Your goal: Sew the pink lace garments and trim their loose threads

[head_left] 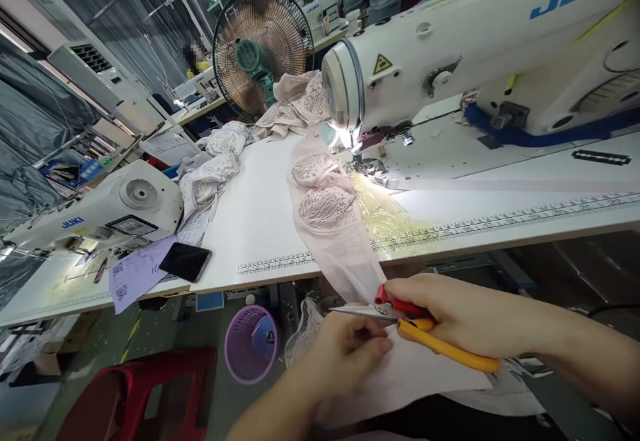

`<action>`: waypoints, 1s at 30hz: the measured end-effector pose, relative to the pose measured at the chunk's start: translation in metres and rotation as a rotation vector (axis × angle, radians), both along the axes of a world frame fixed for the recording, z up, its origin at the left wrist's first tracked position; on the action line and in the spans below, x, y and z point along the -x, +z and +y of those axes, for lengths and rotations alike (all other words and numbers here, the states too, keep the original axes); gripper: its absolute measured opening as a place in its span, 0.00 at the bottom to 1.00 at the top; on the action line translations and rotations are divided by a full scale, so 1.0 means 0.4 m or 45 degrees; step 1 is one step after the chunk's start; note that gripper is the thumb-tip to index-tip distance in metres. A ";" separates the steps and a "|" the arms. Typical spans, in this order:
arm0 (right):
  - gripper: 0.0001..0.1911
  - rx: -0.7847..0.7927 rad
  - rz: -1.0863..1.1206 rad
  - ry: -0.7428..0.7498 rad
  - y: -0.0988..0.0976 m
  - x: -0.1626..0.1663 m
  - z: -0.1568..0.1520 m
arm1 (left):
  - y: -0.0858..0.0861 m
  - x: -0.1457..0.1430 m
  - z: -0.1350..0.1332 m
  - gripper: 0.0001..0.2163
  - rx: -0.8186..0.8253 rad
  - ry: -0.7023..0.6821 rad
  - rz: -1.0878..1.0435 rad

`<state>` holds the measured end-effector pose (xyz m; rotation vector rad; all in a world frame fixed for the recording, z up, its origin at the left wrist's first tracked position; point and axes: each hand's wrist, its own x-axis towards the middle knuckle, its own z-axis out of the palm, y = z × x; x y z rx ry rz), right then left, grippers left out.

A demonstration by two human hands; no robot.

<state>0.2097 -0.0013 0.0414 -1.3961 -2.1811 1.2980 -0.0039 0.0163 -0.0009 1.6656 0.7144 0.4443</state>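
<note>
My right hand (450, 311) is wrapped round a pair of scissors (435, 344) with red and orange handles. The blades point left, across the top of my left hand (347, 351). With bent fingers my left hand pinches the pale pink bra fabric just below the table edge; the exact pinch point is partly hidden. From there a pale pink bra (327, 208) with lace cups runs up the table toward the needle area of the sewing machine (400, 74). More pale fabric (420, 374) drapes over my lap, beneath both hands.
Lace bras (295, 101) lie heaped behind, near a large fan (263, 48). To the left are a second sewing machine (125, 208), a phone (185, 262) and a purple paper sheet (140, 271). A purple basket (251, 344) and red stool (150, 388) stand below.
</note>
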 end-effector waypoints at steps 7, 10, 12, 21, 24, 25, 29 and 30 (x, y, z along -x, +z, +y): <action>0.10 0.004 -0.006 -0.010 0.019 0.006 0.018 | -0.005 0.033 0.025 0.23 0.557 0.062 -0.080; 0.11 0.003 0.006 -0.008 0.018 0.011 0.025 | 0.001 0.040 0.029 0.22 0.568 0.068 -0.113; 0.11 -0.006 0.020 -0.006 0.016 0.014 0.028 | 0.005 0.043 0.032 0.21 0.573 0.058 -0.109; 0.13 0.018 0.025 0.018 0.046 0.027 0.035 | 0.015 0.043 0.038 0.24 0.600 0.109 0.004; 0.14 0.017 0.011 0.011 0.047 0.027 0.034 | 0.016 0.039 0.036 0.25 0.595 0.135 0.019; 0.14 0.016 0.011 0.012 0.045 0.026 0.034 | 0.016 0.038 0.036 0.25 0.595 0.138 0.021; 0.14 0.022 0.022 0.022 0.038 0.025 0.035 | 0.012 0.039 0.035 0.24 0.599 0.145 0.017; 0.13 0.030 0.027 0.027 0.038 0.025 0.035 | 0.010 0.040 0.034 0.24 0.600 0.147 0.015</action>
